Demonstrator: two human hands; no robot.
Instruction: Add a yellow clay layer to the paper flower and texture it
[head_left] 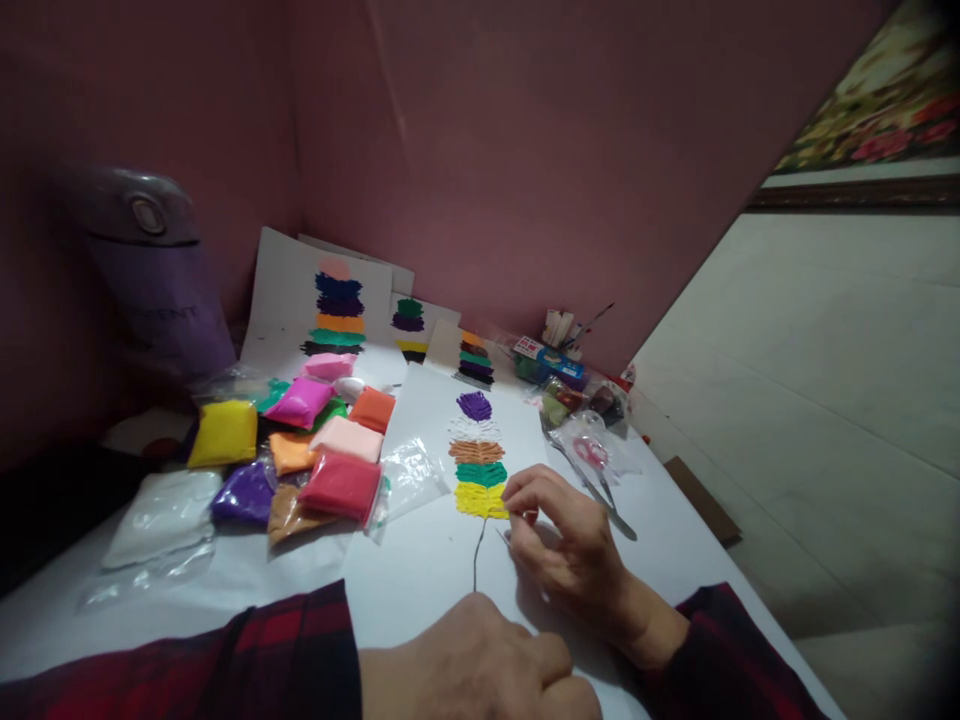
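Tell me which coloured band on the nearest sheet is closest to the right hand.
The yellow band, lowest in the stack; the right hand's fingertips are beside it.

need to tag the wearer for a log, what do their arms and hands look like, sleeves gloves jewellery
Both hands are bare: no gloves, and no rings or watch that show. The left hand and right hand each come out of a long sleeve in a dark red and black plaid, reaching to the wrist. The left sleeve shows far more of its checks than the right sleeve.
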